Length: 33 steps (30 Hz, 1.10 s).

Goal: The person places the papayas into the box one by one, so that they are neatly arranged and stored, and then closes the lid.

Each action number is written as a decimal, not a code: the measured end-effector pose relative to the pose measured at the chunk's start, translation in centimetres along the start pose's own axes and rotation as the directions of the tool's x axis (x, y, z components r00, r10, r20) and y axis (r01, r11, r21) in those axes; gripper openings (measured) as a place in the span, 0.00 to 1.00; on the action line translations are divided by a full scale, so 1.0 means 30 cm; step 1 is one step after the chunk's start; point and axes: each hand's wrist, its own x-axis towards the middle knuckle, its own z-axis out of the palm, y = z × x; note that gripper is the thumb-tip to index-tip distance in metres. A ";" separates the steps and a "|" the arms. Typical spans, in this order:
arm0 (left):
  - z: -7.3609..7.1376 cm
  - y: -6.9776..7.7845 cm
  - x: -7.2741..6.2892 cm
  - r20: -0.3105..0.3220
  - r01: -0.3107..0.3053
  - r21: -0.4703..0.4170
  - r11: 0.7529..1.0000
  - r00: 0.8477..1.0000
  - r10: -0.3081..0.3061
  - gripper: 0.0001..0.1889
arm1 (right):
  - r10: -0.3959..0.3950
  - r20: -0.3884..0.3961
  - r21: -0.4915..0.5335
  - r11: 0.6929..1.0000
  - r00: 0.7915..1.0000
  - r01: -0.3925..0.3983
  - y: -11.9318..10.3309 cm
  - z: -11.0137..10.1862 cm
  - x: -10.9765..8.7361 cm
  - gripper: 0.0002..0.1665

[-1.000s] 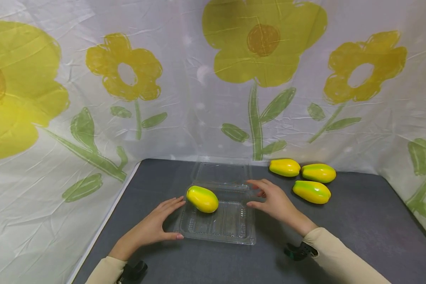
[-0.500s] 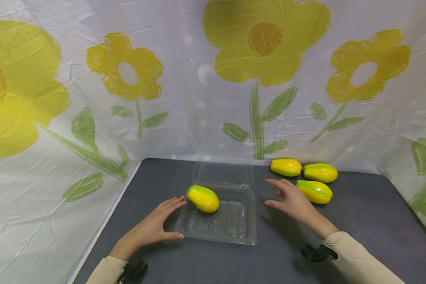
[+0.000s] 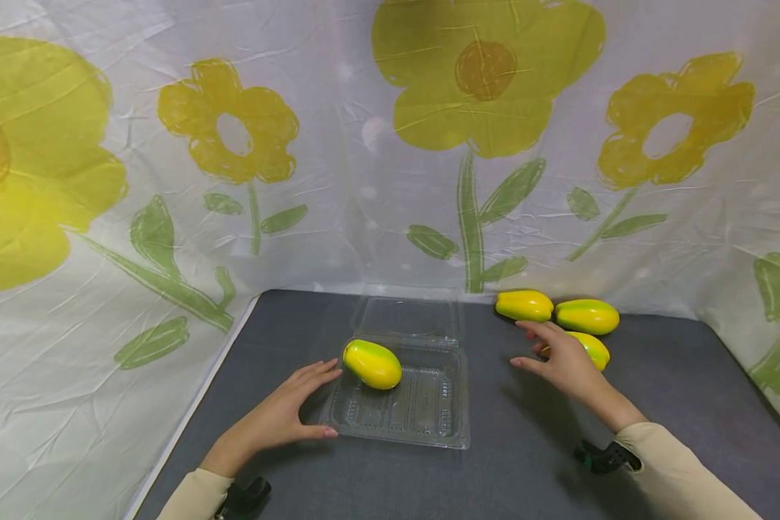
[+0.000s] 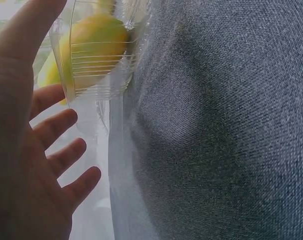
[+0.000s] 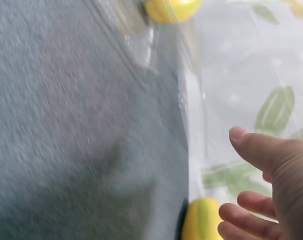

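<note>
The right hand [image 3: 567, 365] hangs with thumb and fingers spread apart and nothing between them. The nearest yellow-green fruit [image 3: 596, 351] lies just behind it, partly covered by it; whether they touch cannot be told. Two more fruits, the left fruit [image 3: 523, 306] and the right fruit [image 3: 587, 316], lie beyond the fingertips, so a careful approach would likely come down over the near fruit alone, thumb on one flank and fingers on the other. Its glossy skin looks slippery; a hold around the widest part should serve best. The left hand [image 3: 276, 413], also spread and holding nothing, frames the side of the clear container [image 3: 422, 404], where one fruit [image 3: 373, 365] sits just past its fingertips. Light steadying there, without squeezing the thin wall, seems wise.
</note>
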 end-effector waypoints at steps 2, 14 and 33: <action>0.000 0.000 0.000 0.000 -0.001 0.001 1.000 1.000 0.001 0.52 | 0.010 -0.007 -0.007 1.000 1.000 -0.010 0.013 -0.014 0.010 0.39; -0.004 0.004 -0.001 0.002 -0.004 0.000 1.000 1.000 0.004 0.51 | 0.087 -0.027 -0.007 0.996 0.996 -0.087 0.111 -0.066 0.091 0.42; 0.002 0.000 -0.002 0.015 0.024 -0.003 1.000 1.000 -0.024 0.52 | 0.160 0.022 0.056 0.985 0.987 -0.161 0.216 -0.084 0.223 0.42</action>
